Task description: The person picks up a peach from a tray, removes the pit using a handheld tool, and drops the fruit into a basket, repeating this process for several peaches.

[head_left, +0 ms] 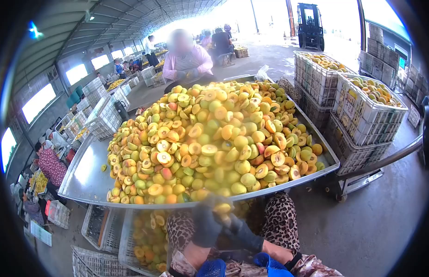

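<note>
A big heap of halved yellow-green and orange fruit (200,138) lies on a metal tray table (87,161). Just past the table's near edge, above my lap, my left hand (207,224) in a dark glove is closed around a piece of yellow fruit (222,208). My right hand (240,233), also gloved, is beside it with its fingers closed close to the same fruit; what they hold, if anything, is hidden. Below the edge, to the left of my hands, a white crate (126,244) holds more fruit halves.
Across the table sits a person in a pink top (187,62). Stacked fruit crates (362,117) stand at the right beside a metal rail (385,159). More crates (103,117) and workers are at the left. A forklift (310,27) is in the background.
</note>
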Demonstrator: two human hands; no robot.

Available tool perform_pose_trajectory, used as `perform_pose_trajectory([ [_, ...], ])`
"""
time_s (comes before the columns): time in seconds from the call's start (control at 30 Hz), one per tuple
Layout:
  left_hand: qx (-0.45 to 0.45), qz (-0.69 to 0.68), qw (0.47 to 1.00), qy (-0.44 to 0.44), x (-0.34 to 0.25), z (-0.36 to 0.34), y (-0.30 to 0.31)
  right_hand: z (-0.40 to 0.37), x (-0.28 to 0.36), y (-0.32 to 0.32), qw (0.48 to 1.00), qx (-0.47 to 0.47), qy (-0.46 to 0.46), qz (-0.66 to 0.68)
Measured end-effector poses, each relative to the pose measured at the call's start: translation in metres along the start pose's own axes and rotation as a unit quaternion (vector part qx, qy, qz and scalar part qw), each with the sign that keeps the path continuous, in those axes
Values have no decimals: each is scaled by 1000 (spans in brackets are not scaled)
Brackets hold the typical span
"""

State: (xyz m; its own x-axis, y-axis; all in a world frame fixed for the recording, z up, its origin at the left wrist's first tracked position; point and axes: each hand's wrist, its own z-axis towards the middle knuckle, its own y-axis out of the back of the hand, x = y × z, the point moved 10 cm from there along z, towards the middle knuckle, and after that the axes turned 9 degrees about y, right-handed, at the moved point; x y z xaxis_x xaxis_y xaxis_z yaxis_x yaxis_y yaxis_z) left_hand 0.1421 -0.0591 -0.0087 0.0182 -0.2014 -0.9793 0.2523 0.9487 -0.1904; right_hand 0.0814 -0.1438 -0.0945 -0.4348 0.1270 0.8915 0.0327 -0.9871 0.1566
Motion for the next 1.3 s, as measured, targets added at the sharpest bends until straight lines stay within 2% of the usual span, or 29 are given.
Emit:
perform_pose_trajectory([
  [0.13, 21, 19, 999, -26, -16, -5, -6, -8, 18, -7, 975, 36, -114, 185],
  [0.2, 14, 30, 999, -42, -24, -10, -6, -9, 30, -6, 980, 40, -110, 161],
  [0.27, -26, 84, 994, -69, -40, -21, -9, -3, 51, 5, 998, 38, -39, 12],
  [0.3, -54, 121, 988, -85, -51, -28, -11, -1, 61, 7, 999, 40, -24, 15],
  [0.37, -56, 68, 990, -107, -69, -39, -14, 1, 82, 9, 999, 46, 4, 22],
  [0.4, -59, 41, 991, -115, -76, -44, -15, 1, 86, 6, 996, 55, -5, 72],
  [0.47, -61, 155, 966, -200, -105, -61, -32, -6, 90, -4, 981, 61, -33, 183],
  [0.5, -57, 214, 947, -233, -114, -68, -39, -8, 88, -4, 983, 46, -30, 174],
  [0.53, -30, 200, 947, -250, -111, -68, -40, -12, 81, -4, 985, 34, -33, 167],
  [0.57, -16, 180, 955, -233, -103, -65, -36, -17, 76, -6, 985, 28, -39, 163],
  [0.63, 46, 167, 978, -113, -81, -52, -26, -28, 77, -14, 946, 107, -163, 260],
  [0.67, 71, 74, 994, -24, -53, -51, -11, -35, 77, -22, 916, 144, -217, 305],
  [0.73, 109, -125, 975, 144, 3, -51, 9, -39, 48, -39, 919, 210, -213, 256],
  [0.77, 83, -93, 983, 133, -3, -53, 24, -39, 38, -45, 922, 240, -203, 227],
  [0.8, 60, -58, 989, 120, -20, -54, 37, -27, 57, -48, 941, 247, -110, 204],
  [0.83, 38, -22, 994, 105, -36, -51, 54, -18, 60, -42, 957, 197, -65, 201],
  [0.9, -142, -144, 978, 57, -19, -38, 154, -4, 67, -30, 976, 95, 32, 192],
  [0.93, -224, 108, 967, -56, -10, -37, 226, -8, 54, -22, 950, 62, -99, 291],
  [0.97, -259, 188, 946, -44, -9, -32, 256, -13, 22, -12, 986, 101, -88, 102],
  [1.0, -294, 266, 918, -28, -7, -27, 286, -22, -29, -2, 984, 131, -82, -93],
  [1.03, -250, 309, 915, -67, -15, -15, 272, -31, -57, 2, 941, 163, -83, -284],
  [1.1, -169, 377, 900, -140, -14, 24, 223, -25, -55, 3, 968, 112, -121, -188],
  [1.13, -136, 357, 911, -158, -9, 43, 182, -27, -49, 0, 976, 92, -144, -138],
  [1.17, -104, 295, 946, -83, 0, 67, 138, -25, -35, -4, 980, 91, -148, -93],
  [1.2, -67, 480, 851, -204, 4, 85, 91, -15, -19, 0, 984, 89, -148, -54],
  [1.23, -52, 421, 896, -129, 10, 109, 60, -9, -11, 4, 985, 86, -147, -17],
  [1.3, -49, 563, 778, -275, 32, 136, 7, -19, -26, 3, 980, 57, -175, 72],
])
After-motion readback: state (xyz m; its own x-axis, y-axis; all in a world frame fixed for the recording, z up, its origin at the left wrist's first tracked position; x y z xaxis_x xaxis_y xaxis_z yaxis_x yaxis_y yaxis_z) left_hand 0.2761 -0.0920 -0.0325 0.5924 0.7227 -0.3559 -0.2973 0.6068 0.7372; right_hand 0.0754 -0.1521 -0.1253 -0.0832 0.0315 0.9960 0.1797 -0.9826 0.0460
